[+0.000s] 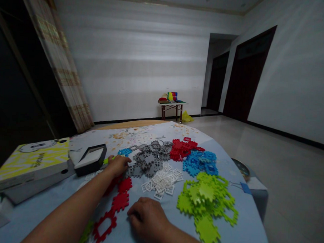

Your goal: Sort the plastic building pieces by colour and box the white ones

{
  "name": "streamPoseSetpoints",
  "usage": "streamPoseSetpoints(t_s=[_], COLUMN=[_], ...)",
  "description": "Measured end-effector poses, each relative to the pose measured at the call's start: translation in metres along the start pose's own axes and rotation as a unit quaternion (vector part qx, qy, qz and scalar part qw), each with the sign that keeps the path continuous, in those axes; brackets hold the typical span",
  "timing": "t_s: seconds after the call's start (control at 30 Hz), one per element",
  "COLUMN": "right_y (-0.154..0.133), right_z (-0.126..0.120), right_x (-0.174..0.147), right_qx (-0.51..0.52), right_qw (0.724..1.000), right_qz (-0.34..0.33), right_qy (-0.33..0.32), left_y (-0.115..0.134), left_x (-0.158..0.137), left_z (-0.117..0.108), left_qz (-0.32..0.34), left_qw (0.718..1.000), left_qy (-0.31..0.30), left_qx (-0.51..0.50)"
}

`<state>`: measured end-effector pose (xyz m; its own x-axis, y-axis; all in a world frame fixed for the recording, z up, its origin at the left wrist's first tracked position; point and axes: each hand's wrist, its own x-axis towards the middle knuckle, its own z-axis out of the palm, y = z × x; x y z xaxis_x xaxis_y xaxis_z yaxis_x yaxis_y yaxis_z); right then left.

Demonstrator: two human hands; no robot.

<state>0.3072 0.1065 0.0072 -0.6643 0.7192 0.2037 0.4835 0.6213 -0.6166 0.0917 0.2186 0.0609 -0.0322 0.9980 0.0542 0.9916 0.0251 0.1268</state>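
My left hand (118, 165) reaches over the left side of the pile of grey toothed plastic building pieces (146, 158). Its fingers are partly stretched out, with no piece visible in them. Close to it lie a blue building piece (125, 152) and a green one (106, 161). Red building pieces (120, 201) run in a line toward me from beneath that forearm, ending in a red open frame (105, 227). Right of this line, my right hand (148, 218) rests on the tablecloth, fingers curled in and no piece visible; its palm is hidden.
White lattice pieces (163, 180), red pieces (183, 149), blue pieces (200, 162) and green pieces (207, 195) lie in heaps. At left are a black open box (92, 160) and a yellow-white box (34, 159). A small table (172, 103) stands by the wall.
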Motion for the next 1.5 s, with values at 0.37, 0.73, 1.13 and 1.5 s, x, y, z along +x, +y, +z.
streamPoseSetpoints(t_s=[0.37, 0.73, 1.13, 1.5], right_y=[0.000, -0.001, -0.002, 0.001], right_z=[0.000, -0.001, -0.002, 0.000], right_x=[0.001, 0.000, -0.002, -0.004], right_qx=[0.000, 0.001, 0.001, -0.011], right_qw=[1.000, 1.000, 1.000, 1.000], right_qz=[0.002, 0.002, -0.003, -0.007], right_qy=[0.003, -0.006, -0.004, -0.008], left_y=[0.000, 0.002, -0.031, -0.117], left_x=[0.039, 0.036, -0.081, -0.140], left_z=[-0.018, -0.022, -0.013, 0.018], left_qz=[-0.072, -0.099, -0.051, -0.204], left_qw=[0.971, 0.914, 0.953, 0.922], left_qy=[0.082, 0.136, 0.119, 0.270], left_qx=[-0.212, -0.370, -0.273, -0.190])
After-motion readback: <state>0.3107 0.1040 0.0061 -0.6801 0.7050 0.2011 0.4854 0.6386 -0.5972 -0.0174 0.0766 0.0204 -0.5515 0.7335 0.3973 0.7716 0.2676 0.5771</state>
